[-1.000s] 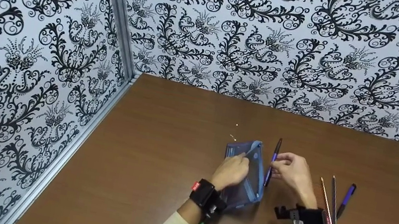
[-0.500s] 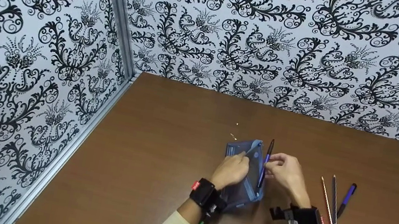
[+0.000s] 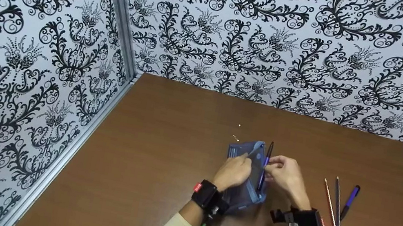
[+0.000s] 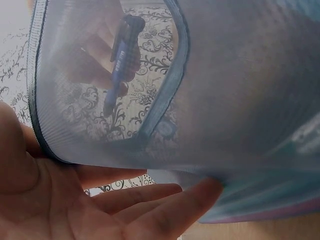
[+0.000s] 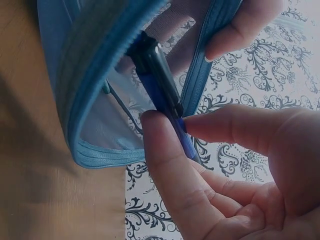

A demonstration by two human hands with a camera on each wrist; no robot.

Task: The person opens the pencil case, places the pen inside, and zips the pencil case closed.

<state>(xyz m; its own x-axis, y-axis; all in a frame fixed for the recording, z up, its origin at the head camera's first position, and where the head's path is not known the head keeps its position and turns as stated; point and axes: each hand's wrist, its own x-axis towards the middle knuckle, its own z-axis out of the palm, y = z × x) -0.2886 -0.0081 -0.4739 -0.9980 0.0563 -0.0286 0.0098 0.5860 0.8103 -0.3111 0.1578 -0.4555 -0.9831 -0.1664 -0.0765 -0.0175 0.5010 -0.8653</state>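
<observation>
A blue mesh zippered pencil case (image 3: pixel 241 207) stands tilted on the table, its open mouth facing right. My left hand (image 3: pixel 234 172) grips it by the edge; the left wrist view shows the fingers below the mesh (image 4: pixel 240 100). My right hand (image 3: pixel 289 177) pinches a blue and black pen (image 3: pixel 268 156) between thumb and fingers. In the right wrist view the pen's clip end (image 5: pixel 152 65) lies inside the zipper rim (image 5: pixel 100 157). Seen through the mesh in the left wrist view, the pen (image 4: pixel 120 62) slants downward.
To the right on the brown table (image 3: pixel 151 162) lie a light striped pencil (image 3: pixel 330 204), a dark pencil (image 3: pixel 337 199) and another blue and black pen (image 3: pixel 351 199). Small pale specks (image 3: pixel 236 138) show behind the case. Patterned walls (image 3: pixel 240 33) close off the back and left.
My right hand has moved left with the pen, from beside the case to its open mouth. The left hand and the case have stayed almost still.
</observation>
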